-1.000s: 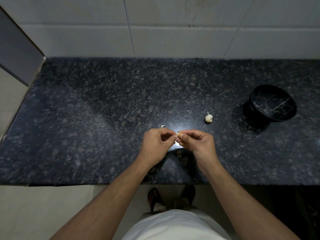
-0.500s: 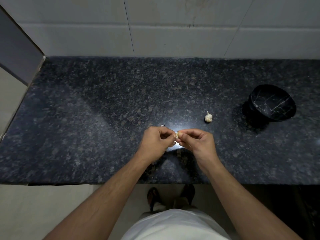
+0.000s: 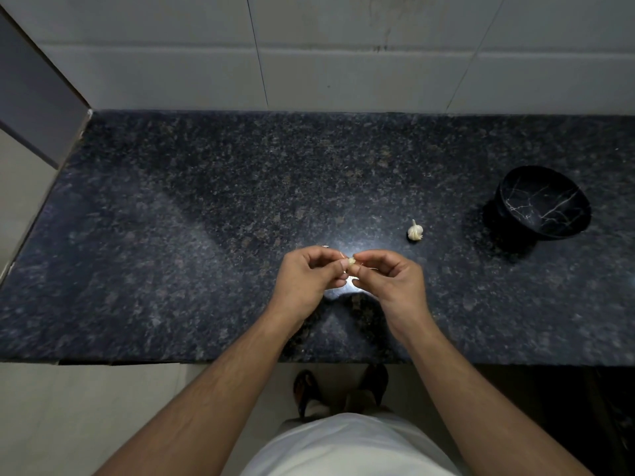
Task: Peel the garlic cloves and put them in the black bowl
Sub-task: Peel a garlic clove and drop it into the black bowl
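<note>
L hand (image 3: 309,280): fingers curled, thumb + forefinger tips pinch a garlic clove (image 3: 351,263) from its 9 o'clock side
R hand (image 3: 391,283): fingers curled too, thumb + forefinger tips on the same clove from its 3 o'clock side; other fingers tucked under, nothing else held as far as seen
Clove: small, pale, pinched between both hands above the granite counter (image 3: 206,235), near the front edge; can't tell how much skin is off, too small
Skin bits: a tiny pale fleck on the counter at 11 o'clock of the L hand (image 3: 325,247), prob. peel; another pale scrap just under the fingertips, partly lost in glare
Garlic bulb (image 3: 415,231): lies on the counter at 1 o'clock of the hands, near but apart from them; looks like a part bulb w/ stem, more cloves on it, unpeeled
Black bowl (image 3: 544,202): marbled, upright, at 2 o'clock of the hands, well apart, at 3 o'clock of the bulb; the inside that shows holds no cloves
Progress: early, prob. first clove mid-peel, none in the bowl yet
Left to do: finish this clove, carry it to the bowl, then break + peel the rest of the bulb
</note>
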